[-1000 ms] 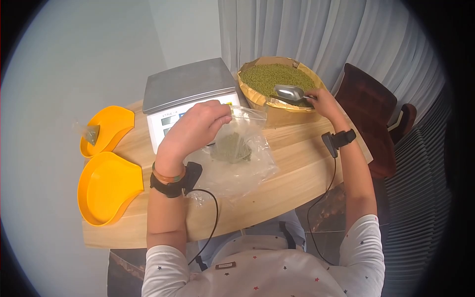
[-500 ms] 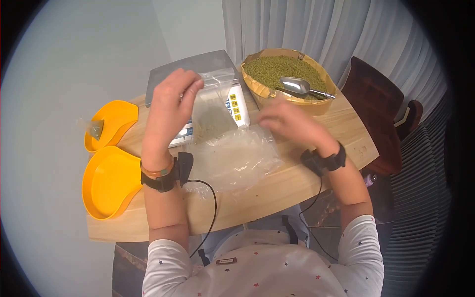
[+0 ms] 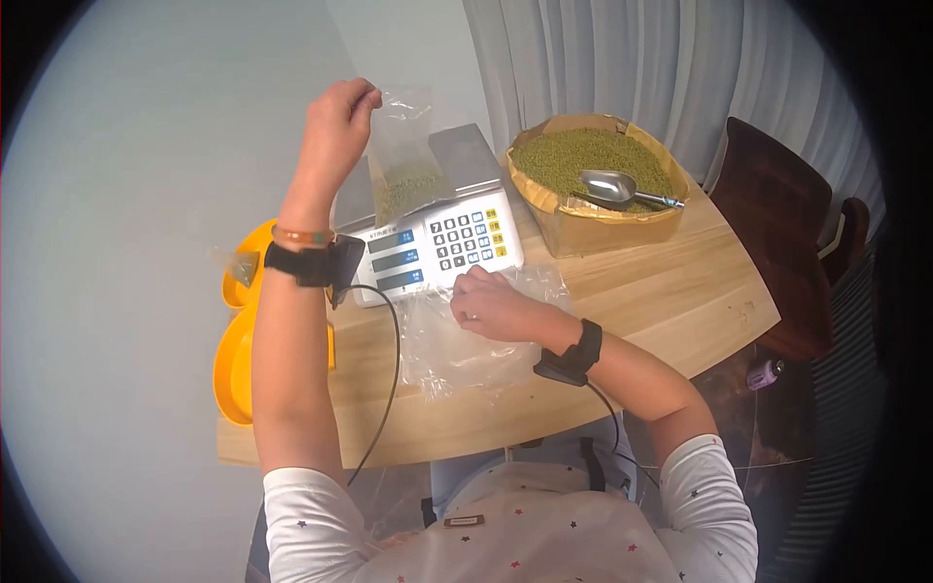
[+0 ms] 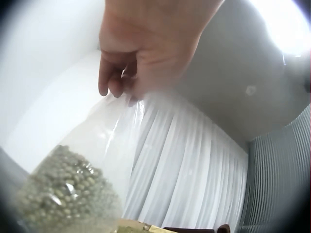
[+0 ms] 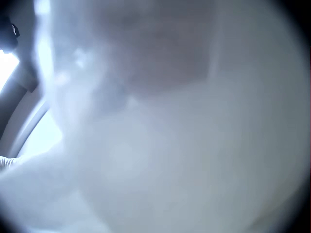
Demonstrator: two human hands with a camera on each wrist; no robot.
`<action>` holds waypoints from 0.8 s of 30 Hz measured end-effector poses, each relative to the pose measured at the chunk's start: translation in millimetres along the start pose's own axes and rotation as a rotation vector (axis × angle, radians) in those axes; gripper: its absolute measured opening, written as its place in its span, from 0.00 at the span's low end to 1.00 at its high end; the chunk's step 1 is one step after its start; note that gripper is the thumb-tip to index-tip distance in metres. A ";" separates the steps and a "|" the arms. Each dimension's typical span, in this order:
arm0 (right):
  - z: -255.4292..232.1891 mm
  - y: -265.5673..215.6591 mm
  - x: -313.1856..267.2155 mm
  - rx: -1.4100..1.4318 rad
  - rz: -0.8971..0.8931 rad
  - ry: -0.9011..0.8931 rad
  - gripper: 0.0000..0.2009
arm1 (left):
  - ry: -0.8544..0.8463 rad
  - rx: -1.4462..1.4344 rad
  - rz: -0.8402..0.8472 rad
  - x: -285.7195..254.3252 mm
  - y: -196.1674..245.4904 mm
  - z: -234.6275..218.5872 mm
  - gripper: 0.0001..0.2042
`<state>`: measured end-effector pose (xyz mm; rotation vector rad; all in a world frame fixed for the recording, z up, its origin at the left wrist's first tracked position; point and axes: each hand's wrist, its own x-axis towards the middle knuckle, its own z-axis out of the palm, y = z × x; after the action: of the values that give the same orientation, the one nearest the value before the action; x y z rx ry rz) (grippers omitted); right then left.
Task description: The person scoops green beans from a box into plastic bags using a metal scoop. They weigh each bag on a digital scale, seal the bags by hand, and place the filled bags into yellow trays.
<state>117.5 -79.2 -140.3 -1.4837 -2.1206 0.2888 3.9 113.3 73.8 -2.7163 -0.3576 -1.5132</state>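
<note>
My left hand (image 3: 335,126) pinches the top of a clear plastic bag (image 3: 401,121) with green mung beans (image 4: 73,191) in its lower part. In the head view the bag hangs over the plate of a digital scale (image 3: 447,243), its bottom overlapping the front of the plate. My right hand (image 3: 501,309) lies with loosely bent fingers over a pile of clear plastic bags (image 3: 442,355), fingertips close to the scale's front edge below the keypad. A whitish blur of plastic (image 5: 170,160) fills most of the right wrist view.
A paper-lined box of mung beans (image 3: 583,160) stands right of the scale, with a metal scoop (image 3: 610,187) lying on top. Yellow scoop-shaped trays (image 3: 233,374) sit at the left; a small filled bag (image 3: 243,266) lies in the farther one. A dark red chair (image 3: 777,204) stands beyond the table's right edge.
My left hand has raised the bag of beans and carried it forward over the scale. My right hand has let go of the scoop, leaving it on the beans, and moved left to the plastic bags.
</note>
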 end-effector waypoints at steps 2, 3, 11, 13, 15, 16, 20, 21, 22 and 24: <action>-1.7 0.4 1.7 0.039 -0.020 0.006 0.04 | -0.005 0.014 -0.014 10.6 -10.6 6.1 0.06; -3.0 -0.1 2.8 0.081 -0.033 0.004 0.04 | -0.013 0.022 -0.037 14.1 -16.3 8.1 0.06; -18.9 3.8 -6.4 0.486 0.145 0.024 0.07 | -0.087 0.193 -0.129 6.1 -83.5 53.8 0.07; -18.7 13.0 -7.1 0.499 0.164 0.048 0.07 | -0.141 0.224 -0.167 1.7 -100.0 61.5 0.07; -19.7 18.4 -8.1 0.554 0.051 0.313 0.07 | -0.187 0.206 -0.287 -2.4 -105.1 63.8 0.08; -22.9 20.6 -9.6 0.560 0.052 0.318 0.07 | -0.194 0.208 -0.284 -5.0 -103.4 61.6 0.08; -45.0 25.5 -17.9 0.575 0.095 0.620 0.06 | -0.181 0.215 -0.284 -12.8 -99.0 52.6 0.16; -47.7 27.2 -20.5 0.554 0.145 0.697 0.06 | -0.192 0.221 -0.292 -14.0 -100.1 51.2 0.20; -47.8 32.8 -22.1 0.532 0.184 0.715 0.05 | -0.205 0.220 -0.289 -15.5 -100.8 50.3 0.20; -50.2 36.0 -24.2 0.502 0.169 0.764 0.05 | -0.257 0.259 -0.363 -17.7 -102.4 48.2 0.24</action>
<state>179.4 -94.2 -122.1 -1.2042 -1.2117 0.2383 14.5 215.4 23.0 -2.7357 -1.0232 -1.0696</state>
